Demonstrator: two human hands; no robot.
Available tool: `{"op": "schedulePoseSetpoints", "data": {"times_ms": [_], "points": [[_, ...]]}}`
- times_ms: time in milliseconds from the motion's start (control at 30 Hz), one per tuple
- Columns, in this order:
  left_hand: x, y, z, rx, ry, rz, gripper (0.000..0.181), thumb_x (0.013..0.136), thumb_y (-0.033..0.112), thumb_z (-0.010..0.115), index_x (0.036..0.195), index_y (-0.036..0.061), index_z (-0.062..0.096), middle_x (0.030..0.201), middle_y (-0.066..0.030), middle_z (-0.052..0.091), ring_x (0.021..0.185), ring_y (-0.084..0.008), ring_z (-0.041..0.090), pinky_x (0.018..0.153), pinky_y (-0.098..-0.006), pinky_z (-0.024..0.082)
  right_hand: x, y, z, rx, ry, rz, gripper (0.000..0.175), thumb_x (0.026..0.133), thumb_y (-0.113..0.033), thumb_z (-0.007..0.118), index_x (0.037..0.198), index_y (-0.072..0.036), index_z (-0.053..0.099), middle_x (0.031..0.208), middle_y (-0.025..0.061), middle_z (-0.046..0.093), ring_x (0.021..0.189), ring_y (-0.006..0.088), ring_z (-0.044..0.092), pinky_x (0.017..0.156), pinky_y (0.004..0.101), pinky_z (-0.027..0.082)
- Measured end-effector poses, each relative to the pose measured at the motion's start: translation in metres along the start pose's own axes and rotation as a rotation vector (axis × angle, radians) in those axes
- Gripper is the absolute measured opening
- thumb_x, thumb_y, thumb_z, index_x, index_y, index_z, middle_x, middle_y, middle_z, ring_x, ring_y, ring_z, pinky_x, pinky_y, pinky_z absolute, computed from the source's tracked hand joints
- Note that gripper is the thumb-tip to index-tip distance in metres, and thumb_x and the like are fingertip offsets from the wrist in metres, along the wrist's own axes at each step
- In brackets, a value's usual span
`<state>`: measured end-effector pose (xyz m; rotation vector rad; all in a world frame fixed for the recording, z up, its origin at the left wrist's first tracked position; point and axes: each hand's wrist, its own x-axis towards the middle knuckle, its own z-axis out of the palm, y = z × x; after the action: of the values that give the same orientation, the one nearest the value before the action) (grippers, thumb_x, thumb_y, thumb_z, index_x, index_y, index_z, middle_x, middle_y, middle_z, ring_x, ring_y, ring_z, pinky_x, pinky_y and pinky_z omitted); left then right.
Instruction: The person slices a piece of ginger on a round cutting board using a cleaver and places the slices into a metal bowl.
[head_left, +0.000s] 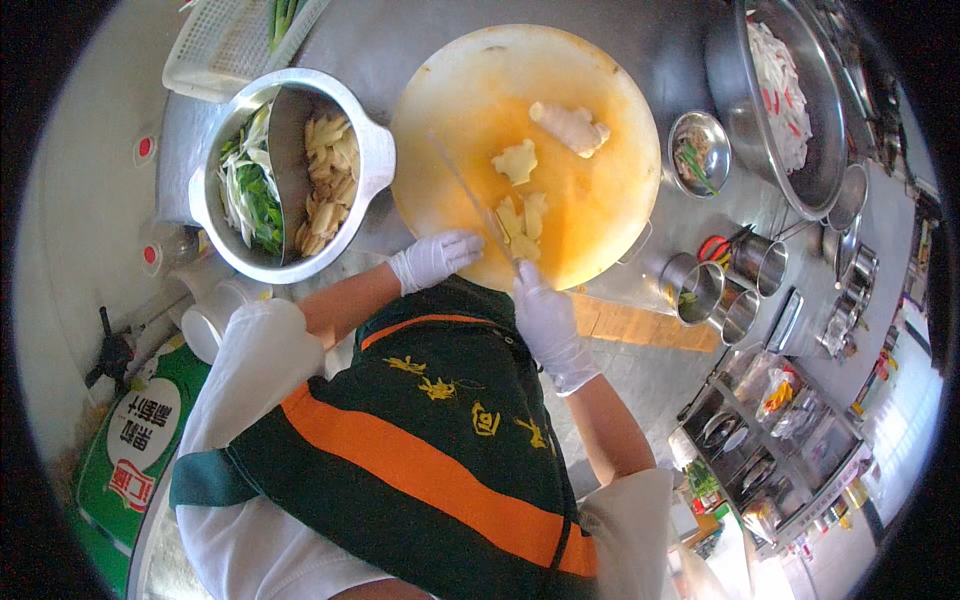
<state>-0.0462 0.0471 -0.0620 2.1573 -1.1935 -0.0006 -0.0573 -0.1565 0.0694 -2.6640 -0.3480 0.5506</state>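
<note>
My right hand (551, 326), in a thin white glove, grips the handle of a kitchen knife (466, 187). The blade is seen almost edge-on and slants up and left across a round, orange-stained cutting board (622, 202). Several slices of peeled ginger (525, 225) lie just right of the blade. Farther back are a flat cut piece of ginger (515, 161) and a whole ginger root (570, 127). My left hand (435, 261), also gloved, lies at the board's near left edge, left of the blade. Its fingers are extended and nothing shows in them.
Left of the board stands a divided metal pot (381, 150) holding sliced ginger (330, 172) and cut scallions (251, 187). A white plastic basket (217, 52) is behind it. To the right are a small metal bowl (700, 154), a large metal basin (814, 187) and several metal containers (701, 292).
</note>
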Motion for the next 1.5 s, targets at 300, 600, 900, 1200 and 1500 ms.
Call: {"op": "schedulePoseSetpoints", "data": {"times_ms": [300, 600, 900, 1200, 1500], "points": [[0.004, 0.001, -0.006, 0.027, -0.073, -0.012, 0.037, 0.068, 0.007, 0.048, 0.105, 0.0017, 0.049, 0.113, -0.0128, 0.047, 0.107, -0.0282, 0.044, 0.091, -0.0349, 0.039, -0.013, -0.009, 0.004, -0.099, -0.013, 0.001, 0.021, 0.084, -0.018, 0.046, 0.102, -0.008, 0.044, 0.053, 0.0124, 0.052, 0.046, 0.0283, 0.055, 0.041, 0.0382, 0.043], [0.002, -0.001, -0.002, 0.013, -0.031, 0.018, 0.037, 0.067, 0.006, 0.048, 0.104, -0.0005, 0.049, 0.111, -0.0141, 0.047, 0.105, -0.0292, 0.046, 0.09, -0.0353, 0.039, -0.012, -0.01, 0.003, -0.085, -0.062, 0.047, 0.024, 0.084, -0.018, 0.046, 0.105, -0.007, 0.043, 0.053, 0.0136, 0.053, 0.048, 0.0295, 0.056, 0.043, 0.0391, 0.043], [0.007, 0.001, -0.004, 0.018, -0.046, -0.041, 0.037, 0.068, 0.005, 0.048, 0.105, 0.0, 0.048, 0.111, -0.0143, 0.047, 0.104, -0.0297, 0.046, 0.088, -0.0357, 0.04, 0.015, -0.011, 0.018, 0.06, -0.087, 0.114, 0.025, 0.084, -0.016, 0.045, 0.106, -0.004, 0.042, 0.058, 0.019, 0.054, 0.055, 0.0351, 0.056, 0.05, 0.043, 0.044], [0.017, 0.034, -0.025, 0.012, 0.124, -0.075, 0.037, 0.064, 0.005, 0.056, 0.1, 0.0044, 0.051, 0.104, -0.0108, 0.051, 0.098, -0.0273, 0.049, 0.082, -0.0362, 0.042, 0.007, -0.008, -0.007, 0.041, 0.202, 0.095, 0.015, 0.081, -0.011, 0.045, 0.096, -0.006, 0.045, 0.075, 0.0156, 0.057, 0.061, 0.0301, 0.059, 0.053, 0.0411, 0.047], [0.099, 0.072, -0.1, 0.172, -0.161, -0.223, 0.041, 0.082, 0.041, 0.041, 0.121, 0.029, 0.045, 0.137, -0.0114, 0.021, 0.126, -0.0324, 0.016, 0.099, -0.0551, 0.01, -0.02, 0.023, -0.027, -0.25, 0.276, -0.159, 0.02, 0.069, -0.008, 0.055, 0.087, -0.01, 0.047, 0.085, 0.0079, 0.046, 0.063, 0.0256, 0.055, 0.055, 0.0366, 0.046]]}}
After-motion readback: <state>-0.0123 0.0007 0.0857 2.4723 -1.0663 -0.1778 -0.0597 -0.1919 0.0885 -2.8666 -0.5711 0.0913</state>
